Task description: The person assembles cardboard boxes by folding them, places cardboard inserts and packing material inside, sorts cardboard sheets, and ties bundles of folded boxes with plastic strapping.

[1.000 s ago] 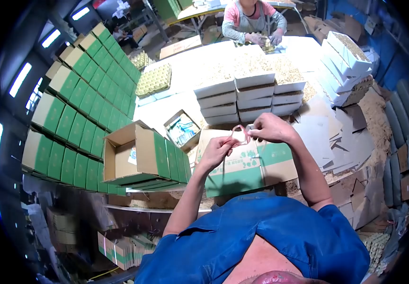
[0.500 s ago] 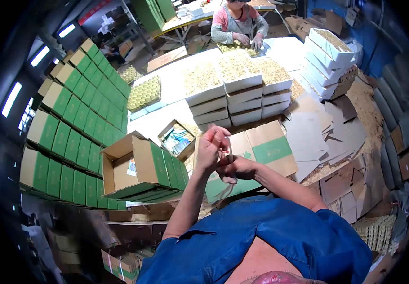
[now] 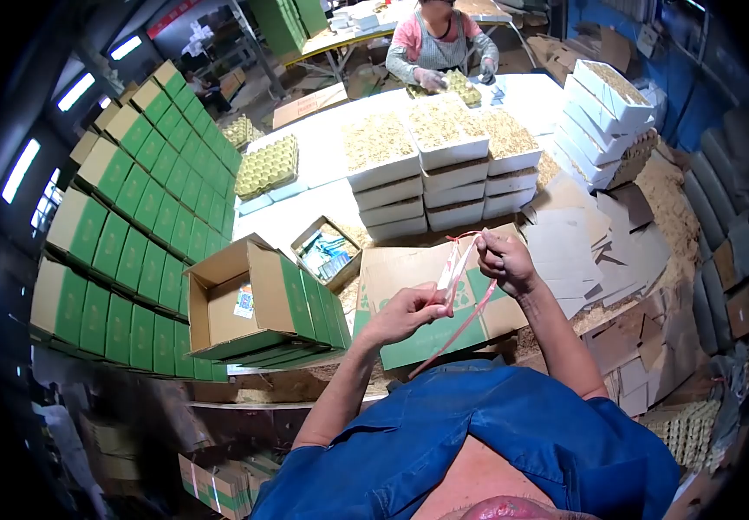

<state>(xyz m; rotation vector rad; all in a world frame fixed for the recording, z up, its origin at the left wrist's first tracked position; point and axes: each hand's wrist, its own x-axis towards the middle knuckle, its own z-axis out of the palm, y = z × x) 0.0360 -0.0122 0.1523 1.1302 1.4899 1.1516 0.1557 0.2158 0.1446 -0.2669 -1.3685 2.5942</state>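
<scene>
L hand (image 3: 409, 315) & R hand (image 3: 506, 264): fingers pinch pink strapping (image 3: 451, 279); 1 box (image 3: 272, 295) w/ 1 QR card (image 3: 243, 301).

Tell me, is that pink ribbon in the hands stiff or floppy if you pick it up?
Probably floppy: the pink ribbon bends between the left hand and the right hand, with one end trailing loose. It's likely very light, since it looks thin and narrow. It might tangle, because several strands already bunch together.

Pink strap (image 3: 477, 309) partly hidden by fingers (image 3: 493, 259)
</scene>
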